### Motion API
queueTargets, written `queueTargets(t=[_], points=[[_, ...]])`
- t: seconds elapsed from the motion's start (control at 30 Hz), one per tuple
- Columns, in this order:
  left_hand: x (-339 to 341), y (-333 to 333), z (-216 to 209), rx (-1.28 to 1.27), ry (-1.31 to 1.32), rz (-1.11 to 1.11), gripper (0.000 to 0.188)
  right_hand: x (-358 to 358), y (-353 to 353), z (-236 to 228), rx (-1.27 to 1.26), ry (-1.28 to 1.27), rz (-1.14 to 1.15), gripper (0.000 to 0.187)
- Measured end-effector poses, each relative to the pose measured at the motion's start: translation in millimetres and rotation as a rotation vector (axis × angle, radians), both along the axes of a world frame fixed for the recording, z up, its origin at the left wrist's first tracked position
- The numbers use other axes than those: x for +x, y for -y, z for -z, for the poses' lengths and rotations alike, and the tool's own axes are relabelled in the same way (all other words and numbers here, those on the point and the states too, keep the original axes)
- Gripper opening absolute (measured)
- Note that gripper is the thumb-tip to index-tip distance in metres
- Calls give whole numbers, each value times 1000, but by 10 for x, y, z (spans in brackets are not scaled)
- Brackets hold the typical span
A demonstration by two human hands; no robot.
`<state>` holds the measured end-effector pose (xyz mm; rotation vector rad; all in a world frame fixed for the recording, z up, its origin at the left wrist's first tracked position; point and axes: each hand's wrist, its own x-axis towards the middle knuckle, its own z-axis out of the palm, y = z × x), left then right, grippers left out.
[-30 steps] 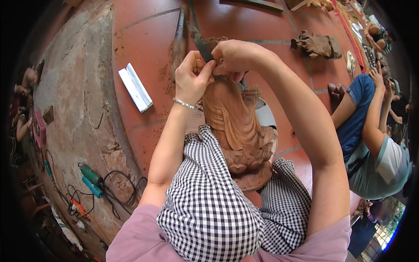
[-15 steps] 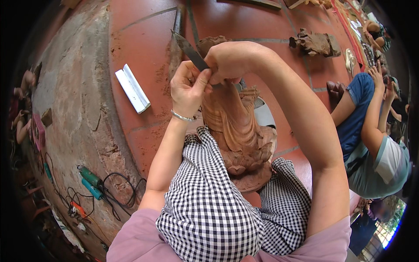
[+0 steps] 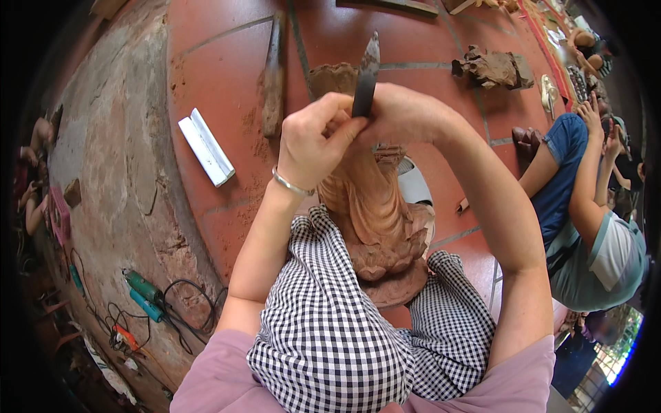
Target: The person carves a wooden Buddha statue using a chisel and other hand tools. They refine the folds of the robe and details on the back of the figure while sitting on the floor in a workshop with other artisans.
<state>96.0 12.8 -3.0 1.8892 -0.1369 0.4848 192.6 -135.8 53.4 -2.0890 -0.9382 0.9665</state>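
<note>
The blade (image 3: pixel 365 86) is up in the air, past the carving (image 3: pixel 375 206), with its tip pointing away from the body. The left hand (image 3: pixel 315 136) pinches its low end with thumb and fingers, maybe so it does not wobble. The right hand (image 3: pixel 403 113) curls in close beside it (its fingertips are hidden, so I cannot tell what it grips). The carving sits below the hands, between the legs in checked cloth (image 3: pixel 330 323), which probably help keep it from tipping. Farther out, a long stick (image 3: pixel 274 82) and a white bar (image 3: pixel 206 148) lie on the red floor (image 3: pixel 220 69), perhaps kept to the left to leave room. Two green tools (image 3: pixel 142 285) lie on the grey slab (image 3: pixel 103 158), out of the way.
</note>
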Motion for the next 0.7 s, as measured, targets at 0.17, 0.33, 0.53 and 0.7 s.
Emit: queueTargets(t=[0.17, 0.33, 0.53, 0.7], points=[[-286, 38, 125, -99, -92, 47, 19, -212, 17, -37, -138, 200, -87, 26], [-90, -44, 237, -286, -86, 16, 9, -22, -275, -148, -274, 182, -38, 33], [-240, -22, 285, -130, 30, -20, 11, -236, -198, -252, -323, 332, -132, 28], [-90, 20, 327, -304, -76, -66, 9, -18, -343, -172, -390, 287, -106, 32]])
